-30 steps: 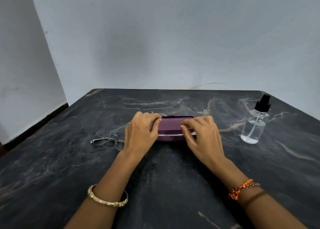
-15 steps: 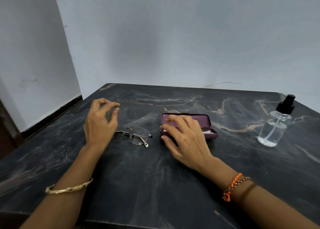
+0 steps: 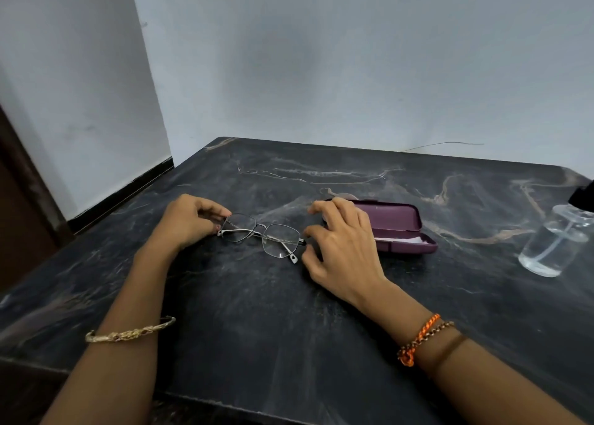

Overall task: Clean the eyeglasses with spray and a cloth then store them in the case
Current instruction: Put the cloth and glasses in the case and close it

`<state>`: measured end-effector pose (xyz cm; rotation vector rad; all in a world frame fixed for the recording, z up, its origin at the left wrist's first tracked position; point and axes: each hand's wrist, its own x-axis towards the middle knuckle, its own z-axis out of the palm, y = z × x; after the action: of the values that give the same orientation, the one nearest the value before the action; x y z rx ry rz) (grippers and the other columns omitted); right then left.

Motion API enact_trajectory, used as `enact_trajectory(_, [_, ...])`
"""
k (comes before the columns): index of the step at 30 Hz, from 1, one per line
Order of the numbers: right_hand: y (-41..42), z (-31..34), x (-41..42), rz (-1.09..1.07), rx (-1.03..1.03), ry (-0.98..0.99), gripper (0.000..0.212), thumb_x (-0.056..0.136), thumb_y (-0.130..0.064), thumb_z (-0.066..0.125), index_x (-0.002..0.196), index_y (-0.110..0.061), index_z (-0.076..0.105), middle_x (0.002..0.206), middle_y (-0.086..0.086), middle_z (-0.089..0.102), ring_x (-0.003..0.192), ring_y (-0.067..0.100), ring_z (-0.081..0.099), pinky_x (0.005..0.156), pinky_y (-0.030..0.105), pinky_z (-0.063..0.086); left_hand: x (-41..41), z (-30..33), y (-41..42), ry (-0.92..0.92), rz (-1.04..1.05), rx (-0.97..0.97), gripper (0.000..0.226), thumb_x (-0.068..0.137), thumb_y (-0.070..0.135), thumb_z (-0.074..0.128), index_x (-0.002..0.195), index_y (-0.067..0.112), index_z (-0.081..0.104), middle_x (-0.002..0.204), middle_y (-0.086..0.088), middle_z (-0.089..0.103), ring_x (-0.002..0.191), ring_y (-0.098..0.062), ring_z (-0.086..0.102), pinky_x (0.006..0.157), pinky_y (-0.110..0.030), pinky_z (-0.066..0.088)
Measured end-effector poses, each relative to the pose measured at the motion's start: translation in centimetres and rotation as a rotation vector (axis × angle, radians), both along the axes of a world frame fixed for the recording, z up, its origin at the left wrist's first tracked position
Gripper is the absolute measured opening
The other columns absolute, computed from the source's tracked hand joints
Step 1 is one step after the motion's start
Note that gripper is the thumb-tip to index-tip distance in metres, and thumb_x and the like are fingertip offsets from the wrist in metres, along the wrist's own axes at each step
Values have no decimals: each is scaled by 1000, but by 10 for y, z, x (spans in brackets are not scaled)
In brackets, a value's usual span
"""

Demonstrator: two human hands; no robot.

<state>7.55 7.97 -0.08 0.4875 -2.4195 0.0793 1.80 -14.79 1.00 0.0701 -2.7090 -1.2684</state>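
The thin metal eyeglasses (image 3: 263, 235) lie folded on the dark marble table (image 3: 257, 312), left of centre. My left hand (image 3: 189, 222) pinches the rim of their left lens. My right hand (image 3: 344, 247) hovers at their right end with fingers spread; its fingertips reach the hinge but do not close on it. The maroon case (image 3: 398, 222) lies behind my right hand with its lid up, and a white cloth (image 3: 401, 240) shows inside it. A clear spray bottle (image 3: 553, 244) with a black cap stands at the right edge of the view.
The table fits into a corner of pale walls, one at the back and one to the left. Its near edge runs below my forearms. A gold bangle is on my left wrist and orange thread bands are on my right.
The case went from shut under both hands to open. My left hand came down onto the eyeglasses' left rim. My right hand left the case and moved to their right end.
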Motion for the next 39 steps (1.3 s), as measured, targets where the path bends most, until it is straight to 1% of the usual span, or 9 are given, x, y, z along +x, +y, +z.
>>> enact_trajectory(3, [-1, 1, 1, 16, 12, -25, 11, 60, -26, 69, 64, -16, 70, 101, -1, 66, 99, 25, 60, 77, 29, 43, 4, 2, 4, 40, -7, -66, 27, 73, -10, 61, 89, 10, 70, 73, -6, 66, 64, 1, 54, 53, -1, 39])
enact_trajectory(6, [0, 2, 2, 35, -5, -34, 11, 61, -26, 72, 63, -15, 70, 99, 0, 67, 97, 25, 61, 75, 30, 46, 6, 2, 7, 84, -3, -115, 20, 75, -4, 64, 89, 9, 71, 75, -8, 67, 64, -3, 55, 56, -3, 39])
enact_trajectory(9, [0, 2, 2, 44, -6, -25, 9, 62, -23, 73, 62, -14, 70, 97, 0, 67, 96, 25, 61, 74, 30, 47, 7, 2, 9, 98, 7, -143, 16, 77, -1, 64, 88, 9, 71, 76, -8, 68, 68, -10, 57, 69, -18, 39])
enact_trajectory(15, [1, 2, 3, 44, -39, 23, 8, 66, -21, 70, 63, -13, 69, 97, -1, 67, 95, 25, 61, 75, 29, 39, 5, 0, 9, 174, 37, -45, 18, 77, -5, 63, 87, 8, 71, 70, -7, 66, 55, 3, 55, 49, 2, 37])
enact_trajectory(21, [6, 4, 7, 97, -144, 113, 7, 71, -17, 66, 70, -10, 68, 96, 2, 68, 95, 28, 61, 73, 32, 44, 5, 0, 11, 226, 8, 166, 14, 79, -4, 62, 86, 5, 69, 60, 2, 64, 45, 1, 52, 43, -3, 40])
enact_trajectory(26, [29, 9, 2, 128, -316, 197, 7, 75, -13, 63, 75, -8, 67, 93, 5, 68, 96, 19, 48, 75, 29, 36, 11, 11, 32, 295, -69, 361, 23, 79, 0, 63, 73, 21, 67, 51, 21, 66, 48, 8, 55, 44, -6, 43])
enact_trajectory(29, [52, 15, -2, 110, -363, 217, 15, 79, -17, 56, 79, -6, 67, 92, 6, 68, 95, 17, 43, 75, 28, 32, 13, 15, 52, 288, -119, 396, 22, 79, 0, 63, 72, 20, 67, 55, 18, 66, 52, 8, 57, 45, -7, 45])
enact_trajectory(34, [92, 25, -10, 30, -425, 243, 12, 79, -10, 59, 81, -1, 67, 92, 13, 67, 88, 34, 55, 73, 39, 43, 13, 20, 96, 250, -220, 419, 14, 80, -3, 61, 78, 9, 66, 70, 3, 64, 54, 6, 57, 46, -8, 45])
enact_trajectory(39, [129, 20, -12, -25, -552, 130, 10, 83, -6, 60, 85, -1, 68, 94, 14, 65, 92, 30, 50, 77, 20, 29, 3, 16, 138, 200, -231, 381, 10, 81, 2, 63, 76, 10, 66, 67, 1, 63, 61, -9, 54, 45, -12, 45])
